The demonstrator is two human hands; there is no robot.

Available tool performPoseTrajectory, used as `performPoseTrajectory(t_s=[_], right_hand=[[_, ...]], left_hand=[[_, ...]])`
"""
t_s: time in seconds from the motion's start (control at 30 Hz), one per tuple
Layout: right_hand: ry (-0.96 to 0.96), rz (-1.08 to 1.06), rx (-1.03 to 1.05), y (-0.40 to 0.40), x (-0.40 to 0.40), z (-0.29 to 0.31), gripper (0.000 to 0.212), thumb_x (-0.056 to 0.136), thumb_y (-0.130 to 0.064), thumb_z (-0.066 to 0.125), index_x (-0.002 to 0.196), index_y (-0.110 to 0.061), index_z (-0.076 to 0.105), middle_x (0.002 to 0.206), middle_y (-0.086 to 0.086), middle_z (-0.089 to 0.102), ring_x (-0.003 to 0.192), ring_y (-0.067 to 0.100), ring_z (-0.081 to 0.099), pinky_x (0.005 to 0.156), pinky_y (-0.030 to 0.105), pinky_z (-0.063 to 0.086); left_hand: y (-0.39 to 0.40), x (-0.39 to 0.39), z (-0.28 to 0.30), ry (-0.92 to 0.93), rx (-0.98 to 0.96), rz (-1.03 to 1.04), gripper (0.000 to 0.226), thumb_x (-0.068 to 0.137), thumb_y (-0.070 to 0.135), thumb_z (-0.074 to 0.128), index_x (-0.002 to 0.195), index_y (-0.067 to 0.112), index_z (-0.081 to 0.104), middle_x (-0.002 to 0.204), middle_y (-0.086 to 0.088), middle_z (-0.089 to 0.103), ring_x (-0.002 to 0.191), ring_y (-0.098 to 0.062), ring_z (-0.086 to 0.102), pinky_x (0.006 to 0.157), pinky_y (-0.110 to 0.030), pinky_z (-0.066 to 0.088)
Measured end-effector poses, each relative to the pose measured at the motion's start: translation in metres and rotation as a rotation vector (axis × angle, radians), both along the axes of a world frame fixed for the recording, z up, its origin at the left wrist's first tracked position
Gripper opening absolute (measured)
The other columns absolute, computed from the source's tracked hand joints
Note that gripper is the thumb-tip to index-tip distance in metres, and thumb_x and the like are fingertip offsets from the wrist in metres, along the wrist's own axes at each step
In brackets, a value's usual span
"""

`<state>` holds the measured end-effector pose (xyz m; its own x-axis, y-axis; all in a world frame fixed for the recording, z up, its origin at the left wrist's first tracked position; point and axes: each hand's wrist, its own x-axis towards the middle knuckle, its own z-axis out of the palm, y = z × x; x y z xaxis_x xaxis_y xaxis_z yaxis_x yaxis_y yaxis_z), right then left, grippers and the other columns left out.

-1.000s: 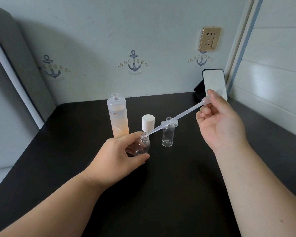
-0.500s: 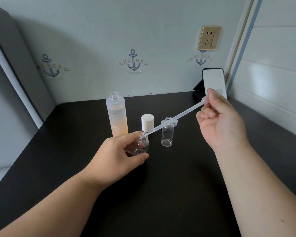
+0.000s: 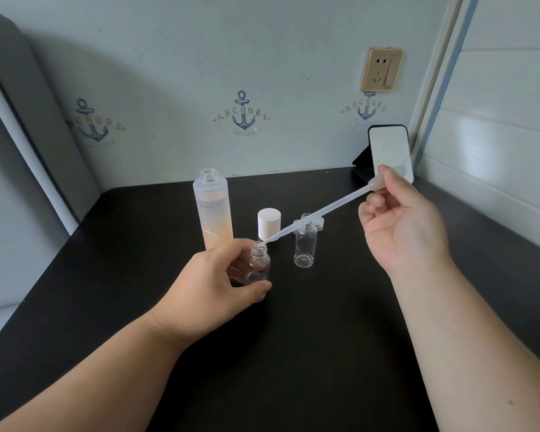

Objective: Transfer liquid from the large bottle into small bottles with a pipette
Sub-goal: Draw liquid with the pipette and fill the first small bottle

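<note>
So the large bottle stood uncapped just behind my left hand, peachy liquid filling roughly its lower half, with its white cap beside it. My left fingers and thumb were curled round a small clear bottle on the black table; couldn't tell if anything was in it. My right hand pinched the pipette by its bulb, other fingers curled in, tip sitting right at that bottle's mouth. Between my hands stood another small bottle, which looked empty.
</note>
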<state>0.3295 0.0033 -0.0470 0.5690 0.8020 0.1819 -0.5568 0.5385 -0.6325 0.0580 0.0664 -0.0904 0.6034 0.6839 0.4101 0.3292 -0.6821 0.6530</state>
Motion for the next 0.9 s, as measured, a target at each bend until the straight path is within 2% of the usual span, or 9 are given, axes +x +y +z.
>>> performPoseTrajectory(t_s=[0.13, 0.23, 0.33, 0.43, 0.5, 0.57, 0.67, 0.73, 0.9], right_hand=[[0.075, 0.026, -0.004, 0.0, 0.0, -0.001, 0.011, 0.092, -0.011, 0.067, 0.098, -0.006, 0.075, 0.074, 0.002, 0.066, 0.06, 0.012, 0.058, 0.06, 0.022, 0.048], [0.1, 0.018, -0.011, 0.0, 0.0, -0.002, 0.014, 0.092, -0.01, 0.066, 0.102, -0.004, 0.074, 0.075, 0.003, 0.067, 0.06, 0.013, 0.059, 0.059, 0.023, 0.049], [0.114, 0.012, -0.017, 0.0, 0.001, -0.002, 0.016, 0.093, -0.011, 0.065, 0.106, -0.002, 0.071, 0.075, 0.002, 0.067, 0.06, 0.012, 0.059, 0.059, 0.023, 0.049], [0.113, 0.013, -0.024, 0.001, 0.0, -0.002, 0.018, 0.094, -0.011, 0.064, 0.108, -0.001, 0.068, 0.075, 0.002, 0.067, 0.06, 0.012, 0.058, 0.059, 0.023, 0.048], [0.113, 0.018, -0.026, 0.001, -0.001, -0.003, 0.019, 0.093, -0.011, 0.065, 0.109, -0.001, 0.068, 0.075, 0.003, 0.067, 0.06, 0.012, 0.058, 0.059, 0.023, 0.049], [0.109, 0.018, -0.029, 0.001, -0.001, -0.003, 0.021, 0.093, -0.011, 0.065, 0.111, -0.001, 0.067, 0.074, 0.003, 0.066, 0.06, 0.011, 0.058, 0.059, 0.023, 0.049], [0.097, 0.019, -0.029, 0.002, -0.002, -0.003, 0.021, 0.094, -0.012, 0.066, 0.111, -0.001, 0.068, 0.076, 0.003, 0.067, 0.061, 0.012, 0.059, 0.06, 0.023, 0.05], [0.088, 0.025, -0.033, 0.002, -0.002, -0.004, 0.018, 0.094, -0.012, 0.066, 0.109, -0.003, 0.069, 0.078, 0.003, 0.068, 0.063, 0.012, 0.061, 0.061, 0.024, 0.051], [0.066, 0.037, -0.031, 0.002, -0.004, -0.003, 0.014, 0.096, -0.014, 0.065, 0.107, -0.008, 0.07, 0.083, 0.002, 0.07, 0.069, 0.011, 0.064, 0.066, 0.024, 0.053]], left_hand=[[0.001, 0.0, 0.0, 0.03, -0.071, -0.009, 0.048, 0.077, 0.034, 0.087, 0.116, 0.041, 0.061, 0.103, 0.022, 0.07, 0.098, -0.002, 0.069, 0.086, -0.019, 0.055], [0.001, 0.0, 0.0, 0.015, -0.05, -0.013, 0.056, 0.074, 0.052, 0.083, 0.124, 0.041, 0.059, 0.107, 0.021, 0.07, 0.1, -0.002, 0.069, 0.086, -0.018, 0.055], [-0.001, -0.002, 0.0, -0.17, -0.061, 0.012, 0.05, 0.08, 0.063, 0.072, 0.121, 0.036, 0.064, 0.103, 0.014, 0.072, 0.096, -0.011, 0.071, 0.084, -0.028, 0.058], [-0.003, -0.006, 0.003, -0.385, 0.039, 0.115, 0.031, 0.095, 0.051, 0.053, 0.11, 0.029, 0.068, 0.093, 0.008, 0.072, 0.086, -0.02, 0.071, 0.072, -0.038, 0.059], [-0.001, -0.008, 0.004, -0.496, 0.078, 0.254, 0.026, 0.098, 0.048, 0.047, 0.107, 0.03, 0.063, 0.093, 0.012, 0.067, 0.086, -0.015, 0.067, 0.069, -0.032, 0.055], [0.006, -0.009, 0.006, -0.544, 0.057, 0.396, 0.023, 0.092, 0.05, 0.054, 0.113, 0.04, 0.054, 0.099, 0.021, 0.061, 0.091, -0.004, 0.063, 0.073, -0.019, 0.05], [0.018, -0.006, 0.002, -0.446, -0.084, 0.401, 0.05, 0.091, 0.04, 0.07, 0.135, 0.036, 0.046, 0.115, 0.019, 0.057, 0.102, 0.0, 0.06, 0.082, -0.019, 0.047], [0.022, -0.003, 0.0, -0.338, -0.193, 0.353, 0.065, 0.09, 0.043, 0.072, 0.146, 0.036, 0.039, 0.124, 0.022, 0.056, 0.111, 0.002, 0.058, 0.087, -0.018, 0.046], [0.025, 0.003, 0.0, -0.193, -0.178, 0.368, 0.051, 0.091, 0.046, 0.068, 0.136, 0.041, 0.048, 0.114, 0.022, 0.064, 0.106, -0.005, 0.064, 0.087, -0.028, 0.053]])
